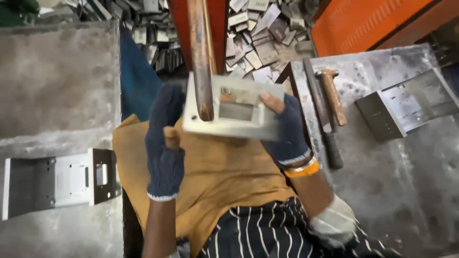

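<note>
The person holds a flat rectangular metal plate (234,110) with a rectangular window cut in it over the lap, above an ochre cloth (215,167) and a striped garment. The plate's long axis runs left to right, its face turned up toward the camera, its right end slightly lower. The right hand (287,129), in a fingerless dark glove with an orange band at the wrist, is closed on the plate's right edge, thumb on top. The left hand (165,138), gloved likewise, curls at the plate's left end; whether it grips the plate cannot be told. A rusty bar (201,57) hangs down across the plate's left part. Left and right of the plate lie grey concrete benches, each bearing a bent metal bracket (57,181). Right of the plate lies a hammer (332,95). Beyond the plate, scrap metal offcuts (258,33) litter the floor beside an orange machine frame.
</note>
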